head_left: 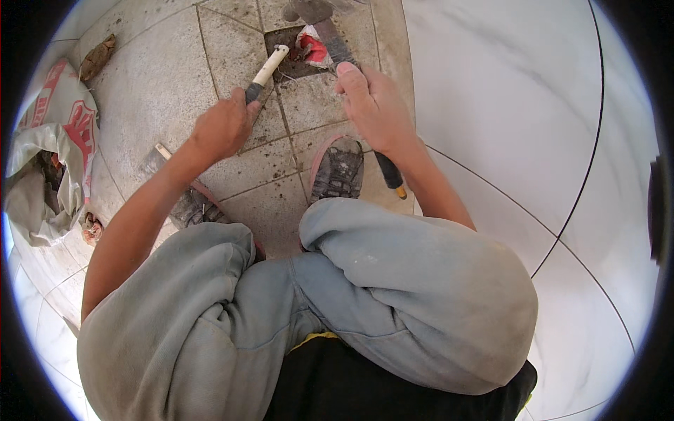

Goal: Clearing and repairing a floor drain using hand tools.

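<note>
My left hand (pixel 226 126) is closed around a stick-like tool (pixel 269 67) with a cream end and a dark band. That cream end points up at a dark square gap (pixel 279 39) in the tiled floor. A hammer (pixel 333 41) is gripped in my right hand (pixel 375 105). Its head lies past the far right corner of the gap, and its dark handle runs down to a yellow tip beside my shoe. Between the two tools sits a crumpled red and white scrap (pixel 314 49) at the gap's right side. Dirt covers the tiles around it.
At the left stands a rumpled white and red sack (pixel 76 133), its mouth open on debris. A brown lump (pixel 97 57) lies beyond it. My right shoe (pixel 339 168) and left shoe (pixel 189 208) rest on the dirty tiles. Glossy white marbled tiles (pixel 505 112) extend on the right.
</note>
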The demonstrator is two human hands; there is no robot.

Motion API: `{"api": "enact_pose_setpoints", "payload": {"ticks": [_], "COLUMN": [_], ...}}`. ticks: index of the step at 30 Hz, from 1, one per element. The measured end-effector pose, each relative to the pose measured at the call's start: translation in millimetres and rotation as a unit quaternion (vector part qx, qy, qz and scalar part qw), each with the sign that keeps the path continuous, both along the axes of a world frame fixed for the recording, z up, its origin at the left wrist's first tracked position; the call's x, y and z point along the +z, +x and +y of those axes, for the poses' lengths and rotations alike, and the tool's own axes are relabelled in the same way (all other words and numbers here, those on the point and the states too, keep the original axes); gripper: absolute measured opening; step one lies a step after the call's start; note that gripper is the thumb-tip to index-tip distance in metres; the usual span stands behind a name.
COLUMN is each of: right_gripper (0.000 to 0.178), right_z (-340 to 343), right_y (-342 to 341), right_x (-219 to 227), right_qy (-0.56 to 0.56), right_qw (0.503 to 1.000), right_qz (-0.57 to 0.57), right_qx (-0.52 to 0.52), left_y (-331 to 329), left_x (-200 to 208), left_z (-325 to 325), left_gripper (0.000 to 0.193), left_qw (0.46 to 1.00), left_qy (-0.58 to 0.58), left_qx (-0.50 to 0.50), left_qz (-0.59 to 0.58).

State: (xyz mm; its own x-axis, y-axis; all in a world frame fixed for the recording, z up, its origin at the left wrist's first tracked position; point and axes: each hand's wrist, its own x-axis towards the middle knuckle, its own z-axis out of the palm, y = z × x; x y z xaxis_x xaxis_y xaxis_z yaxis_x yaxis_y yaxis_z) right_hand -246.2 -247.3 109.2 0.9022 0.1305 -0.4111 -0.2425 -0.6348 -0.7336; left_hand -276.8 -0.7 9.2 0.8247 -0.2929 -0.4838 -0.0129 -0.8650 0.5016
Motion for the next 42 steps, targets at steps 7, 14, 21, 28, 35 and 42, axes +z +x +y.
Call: {"api": "enact_pose_setpoints", "payload": {"ticks": [7, 14, 21, 28, 35, 42], "right_gripper": [0.06, 0.056, 0.059, 0.061, 0.063, 0.064], "right_z": [-7, 20, 11, 27, 25, -9], "right_y": [18, 33, 37, 25, 29, 18], "right_x": [-34, 50, -9, 17, 16, -14], "right_qy": [-0.106, -0.024, -0.222, -0.177, -0.173, -0.085], "right_qw": [0.984, 0.996, 0.942, 0.965, 0.967, 0.989], "right_qz": [0.005, 0.007, -0.017, -0.037, -0.009, -0.041], "right_qx": [0.145, 0.083, 0.252, 0.188, 0.185, 0.111], "left_y": [-21, -42, -39, -39, -41, 13], "left_x": [-23, -14, -10, -10, -10, 6], "left_z": [-19, -45, -46, -44, -43, 11], "left_gripper": [0.038, 0.042, 0.041, 0.04, 0.04, 0.043], "left_qw": [0.997, 0.981, 0.99, 0.991, 0.992, 0.984], "left_qy": [-0.067, -0.055, -0.025, -0.021, -0.006, -0.143], "left_qx": [0.047, 0.183, 0.139, 0.134, 0.121, 0.062], "left_qz": [0.001, 0.031, 0.016, 0.021, 0.02, 0.085]}}
